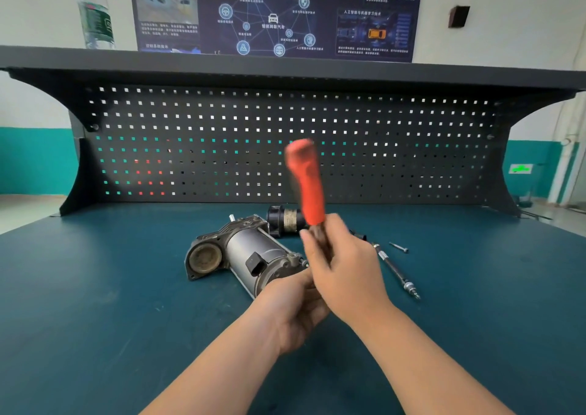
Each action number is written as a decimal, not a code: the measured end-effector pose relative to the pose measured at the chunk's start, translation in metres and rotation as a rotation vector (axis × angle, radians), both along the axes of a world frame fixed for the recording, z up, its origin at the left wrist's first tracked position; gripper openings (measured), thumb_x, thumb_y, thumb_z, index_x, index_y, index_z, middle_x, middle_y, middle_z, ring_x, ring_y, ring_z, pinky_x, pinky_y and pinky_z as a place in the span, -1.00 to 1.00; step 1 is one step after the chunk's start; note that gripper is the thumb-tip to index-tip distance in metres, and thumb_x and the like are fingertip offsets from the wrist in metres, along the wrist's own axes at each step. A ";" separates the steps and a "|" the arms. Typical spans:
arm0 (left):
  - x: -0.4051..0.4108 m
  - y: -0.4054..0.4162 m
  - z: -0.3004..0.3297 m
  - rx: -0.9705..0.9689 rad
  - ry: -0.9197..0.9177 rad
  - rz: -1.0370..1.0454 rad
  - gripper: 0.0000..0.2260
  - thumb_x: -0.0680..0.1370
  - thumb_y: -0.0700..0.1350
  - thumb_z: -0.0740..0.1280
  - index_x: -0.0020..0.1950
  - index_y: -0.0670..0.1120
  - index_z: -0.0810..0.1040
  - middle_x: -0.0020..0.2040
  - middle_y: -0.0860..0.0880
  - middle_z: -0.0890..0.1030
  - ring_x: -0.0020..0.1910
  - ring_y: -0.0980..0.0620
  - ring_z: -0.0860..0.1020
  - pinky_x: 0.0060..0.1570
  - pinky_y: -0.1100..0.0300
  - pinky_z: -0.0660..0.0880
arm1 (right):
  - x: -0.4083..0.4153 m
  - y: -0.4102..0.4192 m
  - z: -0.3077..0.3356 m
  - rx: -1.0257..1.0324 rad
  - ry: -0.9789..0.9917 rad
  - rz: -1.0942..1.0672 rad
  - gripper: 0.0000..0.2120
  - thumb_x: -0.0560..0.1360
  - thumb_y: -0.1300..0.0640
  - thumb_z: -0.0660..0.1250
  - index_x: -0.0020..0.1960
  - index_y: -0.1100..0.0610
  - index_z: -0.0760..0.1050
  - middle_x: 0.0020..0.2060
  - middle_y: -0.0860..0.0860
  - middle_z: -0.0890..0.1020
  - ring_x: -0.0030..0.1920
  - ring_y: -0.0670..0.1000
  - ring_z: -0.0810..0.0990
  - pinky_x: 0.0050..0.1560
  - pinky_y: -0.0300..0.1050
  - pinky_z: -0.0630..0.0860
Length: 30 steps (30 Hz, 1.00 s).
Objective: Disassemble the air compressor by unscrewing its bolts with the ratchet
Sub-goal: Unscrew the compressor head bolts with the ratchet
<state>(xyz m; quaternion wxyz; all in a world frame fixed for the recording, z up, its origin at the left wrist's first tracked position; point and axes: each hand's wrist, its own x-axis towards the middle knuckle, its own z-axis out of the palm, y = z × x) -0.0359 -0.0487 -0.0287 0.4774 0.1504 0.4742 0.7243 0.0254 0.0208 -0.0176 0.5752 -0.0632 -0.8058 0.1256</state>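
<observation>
Green bench: air compressor lying beside both hands.
Right hand grips the orange-handled ratchet; left hand curls beneath it, contents hidden. Compressor looks heavy, rigid; steady its motor barrel.

The bench top is open across the lower left and far right of the frame. At centre, the air compressor, the black cylinder behind it and both hands block passage. Right of centre, a long rod and a loose bolt obstruct. The pegboard closes the rear.
</observation>
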 end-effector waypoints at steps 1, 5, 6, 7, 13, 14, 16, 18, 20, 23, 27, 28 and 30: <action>-0.001 -0.001 0.000 0.010 0.000 -0.011 -0.89 0.54 -0.22 0.29 -0.14 -0.19 0.59 -0.31 -0.11 0.64 -0.39 0.04 0.63 -0.42 0.24 0.58 | 0.000 -0.002 0.000 0.106 -0.038 -0.003 -0.81 0.52 0.06 0.28 -0.21 0.10 0.37 -0.51 -0.13 0.38 -0.47 -0.03 0.38 -0.45 -0.09 0.37; -0.004 -0.003 0.002 0.046 -0.015 -0.061 -0.87 0.57 -0.18 0.24 -0.07 -0.14 0.58 -0.21 -0.09 0.65 -0.29 0.02 0.64 -0.35 0.21 0.60 | -0.002 -0.006 -0.005 0.133 -0.050 -0.008 -0.84 0.50 0.07 0.30 -0.21 0.09 0.40 -0.48 -0.10 0.41 -0.44 0.01 0.40 -0.42 -0.05 0.39; -0.004 -0.003 0.002 0.034 -0.012 -0.061 -0.85 0.56 -0.23 0.23 -0.13 -0.17 0.59 -0.28 -0.10 0.64 -0.35 0.03 0.63 -0.39 0.22 0.59 | -0.003 -0.006 -0.005 0.033 -0.013 0.000 -0.81 0.50 0.06 0.30 -0.24 0.04 0.34 -0.50 -0.13 0.37 -0.44 -0.02 0.37 -0.41 -0.10 0.36; -0.004 -0.002 0.003 0.021 -0.010 -0.057 -0.82 0.55 -0.28 0.22 -0.18 -0.20 0.59 -0.34 -0.11 0.63 -0.41 0.03 0.62 -0.41 0.23 0.58 | -0.004 -0.004 -0.005 -0.095 0.034 0.007 -0.77 0.51 0.05 0.29 -0.25 -0.01 0.28 -0.51 -0.13 0.35 -0.44 -0.02 0.36 -0.39 -0.12 0.33; -0.002 0.000 0.005 0.010 -0.068 -0.068 -0.88 0.55 -0.26 0.28 -0.04 -0.33 0.52 -0.28 -0.25 0.65 -0.39 -0.10 0.65 -0.38 0.09 0.62 | -0.012 0.030 -0.010 -1.203 0.313 0.048 -0.82 0.55 0.13 0.25 -0.23 0.11 0.40 -0.49 0.00 0.53 -0.44 0.01 0.47 -0.33 -0.11 0.38; -0.002 0.000 0.005 0.007 -0.062 -0.071 -0.88 0.55 -0.26 0.29 -0.02 -0.33 0.51 -0.25 -0.26 0.66 -0.38 -0.11 0.65 -0.35 0.08 0.63 | -0.013 0.033 -0.013 -1.411 0.380 0.094 -0.82 0.55 0.17 0.25 -0.23 0.12 0.40 -0.48 0.01 0.53 -0.44 0.00 0.46 -0.35 -0.13 0.37; -0.003 0.000 0.004 -0.005 -0.041 -0.074 -0.88 0.55 -0.25 0.30 -0.03 -0.32 0.52 -0.22 -0.27 0.66 -0.36 -0.11 0.66 -0.31 0.07 0.63 | -0.016 0.035 -0.019 -1.634 0.460 0.125 -0.82 0.55 0.20 0.25 -0.24 0.13 0.39 -0.45 0.03 0.53 -0.44 0.01 0.47 -0.36 -0.14 0.38; -0.003 0.000 0.004 -0.011 -0.033 -0.072 -0.87 0.55 -0.24 0.30 -0.02 -0.32 0.53 -0.24 -0.25 0.66 -0.37 -0.09 0.66 -0.33 0.08 0.63 | -0.018 0.032 -0.018 -1.497 0.449 0.081 -0.81 0.55 0.17 0.25 -0.24 0.12 0.40 -0.48 0.00 0.53 -0.46 -0.02 0.47 -0.35 -0.14 0.39; -0.003 0.000 0.004 -0.004 -0.039 -0.062 -0.87 0.55 -0.24 0.31 -0.04 -0.32 0.54 -0.29 -0.23 0.66 -0.40 -0.07 0.65 -0.40 0.12 0.61 | -0.015 0.024 -0.013 -1.129 0.403 0.044 -0.80 0.55 0.11 0.24 -0.24 0.12 0.38 -0.53 -0.05 0.51 -0.49 -0.05 0.46 -0.35 -0.11 0.39; -0.002 -0.001 0.003 -0.001 0.000 -0.059 -0.87 0.53 -0.22 0.32 -0.14 -0.28 0.57 -0.34 -0.16 0.63 -0.43 -0.02 0.63 -0.45 0.20 0.57 | -0.007 0.010 -0.007 -0.519 0.258 0.040 -0.74 0.55 0.06 0.26 -0.25 0.14 0.31 -0.49 -0.01 0.47 -0.41 0.03 0.45 -0.32 -0.06 0.41; -0.005 -0.003 0.000 -0.042 0.040 -0.061 -0.85 0.55 -0.18 0.28 -0.17 -0.17 0.59 -0.29 -0.10 0.64 -0.37 0.03 0.63 -0.40 0.22 0.58 | -0.003 -0.001 -0.009 0.201 0.050 0.047 -0.81 0.52 0.09 0.26 -0.17 0.19 0.50 -0.43 -0.12 0.47 -0.43 -0.01 0.45 -0.41 -0.12 0.45; -0.006 -0.003 -0.001 -0.039 0.034 -0.068 -0.86 0.56 -0.15 0.27 -0.13 -0.14 0.58 -0.23 -0.10 0.64 -0.31 0.03 0.64 -0.34 0.21 0.60 | -0.004 -0.002 -0.010 0.263 0.018 0.045 -0.80 0.53 0.09 0.25 -0.16 0.19 0.52 -0.43 -0.08 0.49 -0.43 0.01 0.46 -0.44 -0.08 0.46; -0.007 -0.003 -0.001 -0.035 0.023 -0.078 -0.86 0.56 -0.15 0.26 -0.10 -0.13 0.58 -0.20 -0.10 0.64 -0.27 0.02 0.63 -0.32 0.19 0.60 | -0.004 -0.002 -0.011 0.207 0.032 0.056 -0.83 0.52 0.06 0.24 -0.19 0.12 0.46 -0.46 -0.12 0.43 -0.45 0.00 0.42 -0.45 -0.07 0.43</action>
